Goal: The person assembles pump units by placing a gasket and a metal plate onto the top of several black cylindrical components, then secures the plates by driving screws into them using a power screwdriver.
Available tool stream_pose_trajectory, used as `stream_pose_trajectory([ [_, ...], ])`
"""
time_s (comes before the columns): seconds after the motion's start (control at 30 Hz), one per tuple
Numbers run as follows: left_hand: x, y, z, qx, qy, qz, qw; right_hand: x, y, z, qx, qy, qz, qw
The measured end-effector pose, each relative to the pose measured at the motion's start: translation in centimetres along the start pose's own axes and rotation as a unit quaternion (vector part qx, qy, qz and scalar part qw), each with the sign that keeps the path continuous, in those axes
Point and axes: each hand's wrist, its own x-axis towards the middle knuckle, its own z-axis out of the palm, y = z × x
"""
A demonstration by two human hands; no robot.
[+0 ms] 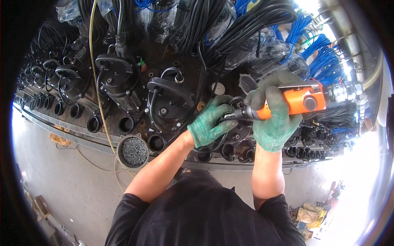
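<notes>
My right hand [274,119], in a grey-green work glove, is wrapped around an orange air screwdriver [296,101]. The tool lies nearly level, and its dark nose points left towards my left hand [211,122]. That hand wears a matching glove, its thumb and fingers closed about a dark part of a black pump [239,133]. Glove and tool cover much of this pump, so the exact part and the driver's tip are hard to make out. Left of my left hand stands another black pump [170,102] with a top handle and cable.
More black pumps [119,80] line the bench to the left. A round tub of screws [133,151] sits at its front edge. Coiled black cables [250,28] and blue cables [324,57] lie behind. A yellowish hose [97,78] crosses the bench; another air hose [373,76] joins the screwdriver.
</notes>
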Motion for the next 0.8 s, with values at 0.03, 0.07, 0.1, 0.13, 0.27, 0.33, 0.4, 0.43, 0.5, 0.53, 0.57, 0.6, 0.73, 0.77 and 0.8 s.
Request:
stream_pose_trajectory([
  [0.03,-0.1,-0.1,0.0,-0.001,0.001,0.000,1.000,-0.1,0.2,-0.2,0.007,-0.008,-0.007,1.000],
  [0.07,-0.1,-0.1,0.0,-0.002,0.003,-0.001,1.000,-0.2,0.4,-0.3,0.018,-0.017,-0.011,1.000],
  [0.1,-0.1,0.0,-0.1,-0.002,0.001,-0.004,1.000,-0.3,0.5,-0.4,0.029,-0.026,-0.015,0.999],
  [0.13,-0.1,0.1,-0.2,-0.003,-0.001,-0.006,1.000,-0.3,0.5,-0.4,0.025,-0.021,-0.017,0.999],
  [0.27,0.0,0.4,-0.1,-0.016,0.000,-0.019,1.000,0.0,0.2,-0.4,0.000,-0.053,-0.036,0.998],
  [0.33,-0.1,0.2,0.2,-0.042,0.008,-0.022,0.999,0.2,0.1,-0.6,-0.010,-0.083,-0.039,0.996],
  [0.4,-0.2,0.0,0.2,-0.039,0.009,-0.015,0.999,0.3,0.1,-0.7,-0.011,-0.103,-0.033,0.994],
  [0.43,-0.2,-0.2,0.0,-0.022,0.005,-0.008,1.000,0.3,0.3,-0.7,0.006,-0.090,-0.030,0.996],
  [0.5,-0.2,-0.3,-0.1,-0.013,0.001,-0.007,1.000,0.2,0.5,-0.8,0.049,-0.047,-0.009,0.998],
  [0.53,-0.2,-0.2,-0.1,-0.019,0.000,-0.012,1.000,0.2,0.5,-0.8,0.074,-0.018,0.010,0.997],
  [0.57,-0.2,-0.1,-0.1,-0.026,-0.001,-0.017,1.000,0.3,0.6,-0.7,0.059,-0.027,-0.004,0.998],
  [0.6,-0.1,-0.1,-0.1,-0.028,-0.002,-0.013,1.000,0.3,0.6,-0.6,0.044,-0.036,-0.018,0.998],
  [0.73,-0.1,-0.3,-0.2,-0.033,0.001,0.003,0.999,0.3,0.4,0.4,-0.008,-0.050,-0.046,0.998],
  [0.77,-0.1,-0.3,-0.2,-0.035,0.002,0.009,0.999,0.2,0.4,0.3,-0.014,-0.059,-0.052,0.997],
  [0.8,0.0,-0.3,-0.3,-0.033,-0.008,0.004,0.999,0.2,0.4,0.3,-0.021,-0.068,-0.058,0.996],
])
